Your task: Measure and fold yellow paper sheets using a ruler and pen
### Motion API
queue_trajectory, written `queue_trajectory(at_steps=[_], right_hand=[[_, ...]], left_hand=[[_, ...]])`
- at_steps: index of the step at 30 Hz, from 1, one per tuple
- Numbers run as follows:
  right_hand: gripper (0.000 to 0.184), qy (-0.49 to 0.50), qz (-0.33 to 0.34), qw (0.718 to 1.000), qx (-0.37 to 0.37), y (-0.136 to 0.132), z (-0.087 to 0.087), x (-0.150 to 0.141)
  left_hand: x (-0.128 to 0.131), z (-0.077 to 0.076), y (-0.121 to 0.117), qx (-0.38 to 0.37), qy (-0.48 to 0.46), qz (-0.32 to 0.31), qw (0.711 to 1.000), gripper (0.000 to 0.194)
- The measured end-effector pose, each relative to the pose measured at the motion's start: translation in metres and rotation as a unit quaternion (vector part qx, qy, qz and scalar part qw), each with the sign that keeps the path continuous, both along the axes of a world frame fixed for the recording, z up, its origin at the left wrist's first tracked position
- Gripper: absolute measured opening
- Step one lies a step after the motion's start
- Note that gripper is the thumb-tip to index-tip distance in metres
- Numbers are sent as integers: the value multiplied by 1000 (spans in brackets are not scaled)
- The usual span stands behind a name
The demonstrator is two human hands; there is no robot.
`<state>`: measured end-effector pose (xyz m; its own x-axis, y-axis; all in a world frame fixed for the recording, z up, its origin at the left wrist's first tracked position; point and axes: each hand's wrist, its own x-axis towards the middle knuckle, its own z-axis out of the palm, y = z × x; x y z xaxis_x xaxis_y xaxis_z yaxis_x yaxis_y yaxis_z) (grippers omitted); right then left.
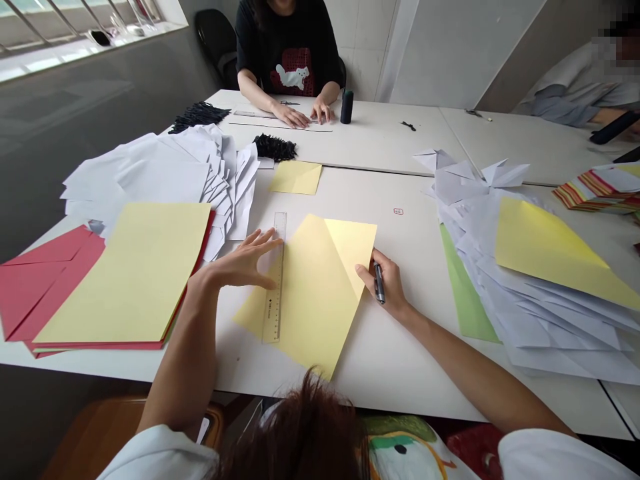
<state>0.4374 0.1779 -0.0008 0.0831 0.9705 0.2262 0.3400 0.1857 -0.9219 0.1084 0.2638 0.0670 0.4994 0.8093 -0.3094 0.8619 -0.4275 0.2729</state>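
Note:
A pale yellow sheet of paper point(310, 293) with a crease across its upper right lies at an angle on the table in front of me. A clear ruler point(274, 313) lies upright in view over the sheet's left part. My left hand point(245, 263) is spread open, its fingertips and thumb at the ruler's left edge. At the sheet's right edge, my right hand point(387, 283) is closed around a dark pen point(379, 283), the thumb resting on the paper. How firmly that hand also grips the paper is hard to tell.
Yellow and red sheets point(125, 273) are stacked on the left, beside a white paper pile point(160, 167). More white paper point(545, 313) lies right, topped by a yellow sheet point(550, 247). A small yellow piece point(297, 178) lies ahead. Opposite, a person point(290, 60) works near black strips point(275, 147).

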Motion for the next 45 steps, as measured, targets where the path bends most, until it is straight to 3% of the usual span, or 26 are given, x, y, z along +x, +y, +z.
queue_trajectory(at_steps=[5,9,14,17,20,22,25,27,32,39,45], right_hand=[[14,-13,-16,1000,9,-1,0,-1],[18,-104,4,991,81,-4,3,-5],[23,-189,97,963,166,-3,-2,-9],[21,-214,128,951,184,-1,-6,-11],[21,-248,148,941,178,-2,-7,-12],[22,-268,157,934,176,-3,-6,-13],[24,-286,166,927,176,-4,-5,-13],[24,-295,164,925,173,-5,-5,-13],[24,-300,160,924,176,-4,-4,-13],[22,-289,159,925,188,-7,-6,-14],[25,-213,134,955,159,3,-1,-10]], left_hand=[[32,-6,-7,86,-109,-23,990,62],[60,-22,-13,113,-128,-58,984,55],[62,-32,-11,110,-149,-87,979,46],[59,-29,-7,106,-199,-20,974,47],[69,-21,-9,163,-254,75,951,48],[85,-18,-13,207,-252,42,944,48],[112,-22,-21,195,-171,-105,960,51],[124,-28,-23,182,-115,-130,968,55],[127,-42,-22,159,-61,-97,981,65],[129,-48,-3,165,-29,-46,985,67],[126,-50,6,138,-45,-37,989,78]])
